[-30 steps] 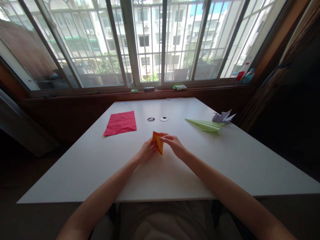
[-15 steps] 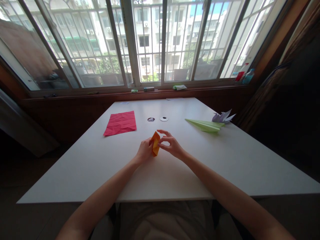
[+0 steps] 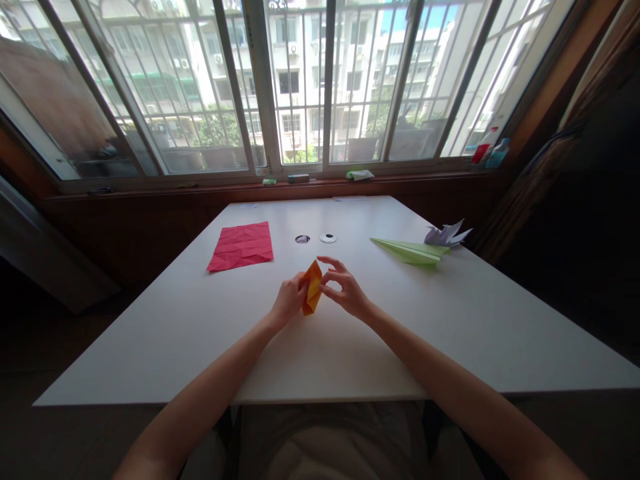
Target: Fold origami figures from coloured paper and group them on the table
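Note:
A folded piece of orange paper [image 3: 313, 291] is held upright over the middle of the white table [image 3: 200, 360]. My left hand [image 3: 289, 298] is closed around its left side. On the other side, my right hand [image 3: 347, 289] pinches the paper's right edge between thumb and a finger, with the index finger stretched out near the top corner. Creases run across the paper, and its yellow-orange inner face shows. The part under my left fingers is hidden.
A creased red paper sheet [image 3: 241, 247] lies at the left. Two round table inserts [image 3: 328, 238] sit beyond my hands. To the right are a green paper plane [image 3: 413, 251] and a pale purple folded paper [image 3: 447, 235]. Small items line the windowsill [image 3: 225, 183].
The orange paper looks slightly wider and tilts more to the right. My right hand has shifted a little to the right; my left hand has hardly moved.

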`<action>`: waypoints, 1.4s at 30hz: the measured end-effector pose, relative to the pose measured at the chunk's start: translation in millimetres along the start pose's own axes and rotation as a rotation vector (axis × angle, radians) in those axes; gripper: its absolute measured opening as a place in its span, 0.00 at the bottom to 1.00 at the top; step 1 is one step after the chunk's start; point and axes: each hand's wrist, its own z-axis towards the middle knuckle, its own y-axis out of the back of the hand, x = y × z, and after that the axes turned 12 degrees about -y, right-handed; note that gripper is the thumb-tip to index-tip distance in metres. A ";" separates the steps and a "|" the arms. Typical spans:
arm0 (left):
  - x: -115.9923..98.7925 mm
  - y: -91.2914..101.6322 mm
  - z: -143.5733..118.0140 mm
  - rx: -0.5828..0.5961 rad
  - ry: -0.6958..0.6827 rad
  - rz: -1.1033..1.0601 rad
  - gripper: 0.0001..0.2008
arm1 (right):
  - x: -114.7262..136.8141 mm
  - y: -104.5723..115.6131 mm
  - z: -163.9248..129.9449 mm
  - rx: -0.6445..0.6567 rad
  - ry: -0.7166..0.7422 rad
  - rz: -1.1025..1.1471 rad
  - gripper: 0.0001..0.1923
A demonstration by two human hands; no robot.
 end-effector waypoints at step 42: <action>1.9 7.9 7.0 -0.064 0.156 -0.001 0.16 | 9.3 1.9 -8.1 -0.259 0.198 -0.064 0.06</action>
